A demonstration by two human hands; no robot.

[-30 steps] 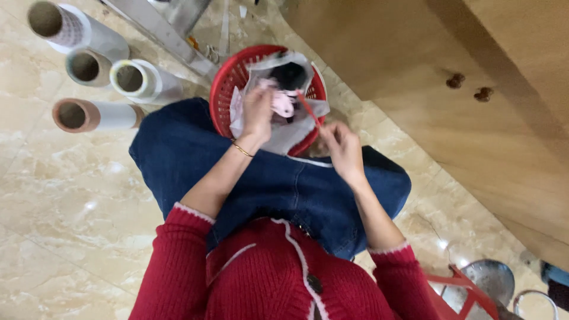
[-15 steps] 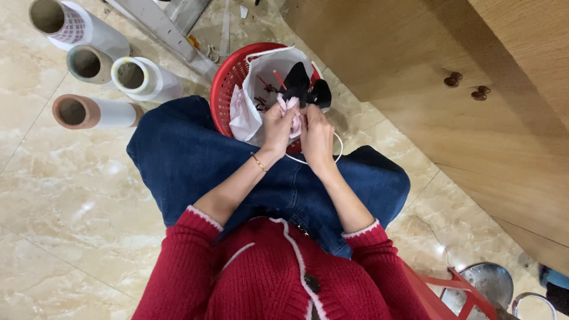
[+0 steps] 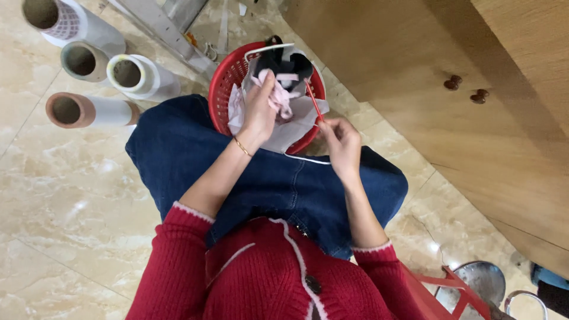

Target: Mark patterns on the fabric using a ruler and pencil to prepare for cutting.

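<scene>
2 hands work at upper centre: left hand (image 3: 259,109) clutches pink cloth (image 3: 278,98) over red basket (image 3: 222,89); right hand (image 3: 341,139) pinches red stick (image 3: 313,99).

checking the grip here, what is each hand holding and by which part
The left hand grips a pink cloth piece over the red basket, around its near end. The right hand pinches a thin red stick at its lower end.

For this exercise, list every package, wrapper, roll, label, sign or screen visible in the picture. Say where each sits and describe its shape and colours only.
Clear plastic bag: over the red basket, held by the left hand; crumpled, see-through, with pink and black items inside.
Four rolls of film: upper left on the floor; whitish cylinders on brown or pale cardboard cores.
Labels, signs, screens: none visible.
</scene>
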